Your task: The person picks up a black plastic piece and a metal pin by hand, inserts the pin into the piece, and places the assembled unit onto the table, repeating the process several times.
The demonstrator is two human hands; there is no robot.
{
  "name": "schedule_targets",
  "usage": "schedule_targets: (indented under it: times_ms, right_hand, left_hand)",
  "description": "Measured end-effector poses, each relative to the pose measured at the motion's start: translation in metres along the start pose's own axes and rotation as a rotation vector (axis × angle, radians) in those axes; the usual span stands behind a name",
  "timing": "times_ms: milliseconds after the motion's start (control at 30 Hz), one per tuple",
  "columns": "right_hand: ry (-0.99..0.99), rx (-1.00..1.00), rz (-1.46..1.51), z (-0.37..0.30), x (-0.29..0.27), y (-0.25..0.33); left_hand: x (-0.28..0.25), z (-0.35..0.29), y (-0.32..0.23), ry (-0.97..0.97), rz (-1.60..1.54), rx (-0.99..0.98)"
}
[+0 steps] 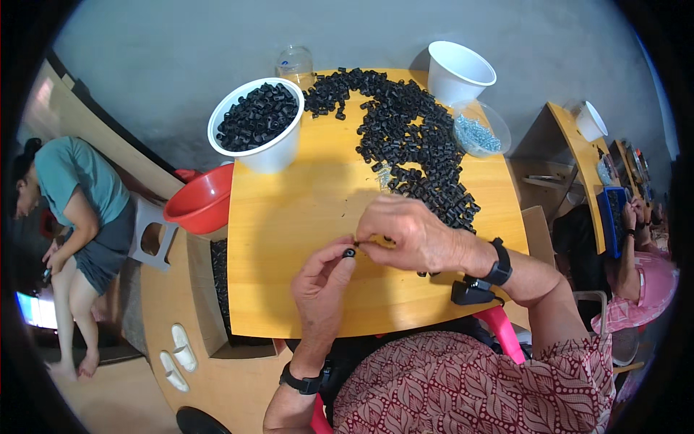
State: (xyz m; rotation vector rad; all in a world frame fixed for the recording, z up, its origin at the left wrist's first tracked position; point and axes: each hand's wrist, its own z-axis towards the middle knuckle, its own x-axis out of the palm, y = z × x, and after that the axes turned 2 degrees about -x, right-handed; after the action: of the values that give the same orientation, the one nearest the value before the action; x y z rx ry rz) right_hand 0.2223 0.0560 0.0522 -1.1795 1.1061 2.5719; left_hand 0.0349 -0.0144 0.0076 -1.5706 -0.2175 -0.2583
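My left hand pinches a small black ring-shaped part between thumb and fingertips above the yellow wooden table. My right hand meets it from the right, its fingertips closed at the same part; whether they hold something small of their own is hidden. Just beyond my right hand lies a big heap of the same black parts. A clear bowl of small silver screws sits at the heap's right edge.
A white bucket full of black parts stands at the table's far left, an empty white bucket at the far right, a clear bottle between. A red basin sits left of the table. People sit at left and right.
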Motion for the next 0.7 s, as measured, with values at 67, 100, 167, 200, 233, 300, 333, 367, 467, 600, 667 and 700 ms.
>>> schedule_targets:
  times_ms: [67, 100, 167, 200, 233, 300, 333, 367, 467, 600, 667, 700]
  right_hand:
    - [-0.035, -0.013, -0.019, -0.005, 0.002, 0.01]
    - [-0.062, -0.022, -0.036, -0.007, 0.001, 0.012]
    - [-0.083, 0.012, 0.012, -0.014, 0.003, 0.015]
    - [-0.104, 0.043, 0.069, -0.018, 0.004, 0.017]
    - [-0.124, 0.068, 0.126, -0.02, 0.003, 0.017]
    - [-0.14, 0.082, 0.152, -0.026, 0.0, 0.019]
    - [-0.154, 0.106, 0.18, -0.029, -0.001, 0.021]
    - [-0.154, 0.106, 0.174, -0.032, -0.002, 0.022]
    - [-0.17, 0.161, 0.274, -0.041, -0.003, 0.02]
    - [-0.272, 0.105, 0.259, -0.044, 0.001, 0.021]
    - [-0.309, 0.052, 0.224, -0.04, 0.005, 0.025]
    - [-0.312, 0.053, 0.22, -0.042, 0.001, 0.027]
  left_hand:
    - [0.006, -0.002, -0.004, 0.0, -0.004, -0.045]
    - [0.009, -0.002, -0.006, -0.003, -0.014, -0.097]
    - [0.012, -0.005, -0.009, -0.007, -0.027, -0.113]
    - [0.013, -0.007, -0.009, -0.015, -0.047, -0.128]
    - [0.014, -0.007, -0.008, -0.014, -0.046, -0.123]
    - [0.015, -0.008, -0.004, -0.017, -0.181, -0.151]
    - [0.016, -0.01, -0.003, -0.013, -0.183, -0.148]
    - [0.018, -0.011, -0.002, -0.018, -0.203, -0.15]
    - [0.024, -0.012, 0.0, 0.003, -0.262, -0.156]
    - [0.029, -0.015, -0.007, -0.018, -0.309, -0.207]
    - [0.028, -0.017, -0.008, -0.007, -0.341, -0.192]
    - [0.029, -0.018, -0.008, -0.01, -0.365, -0.173]
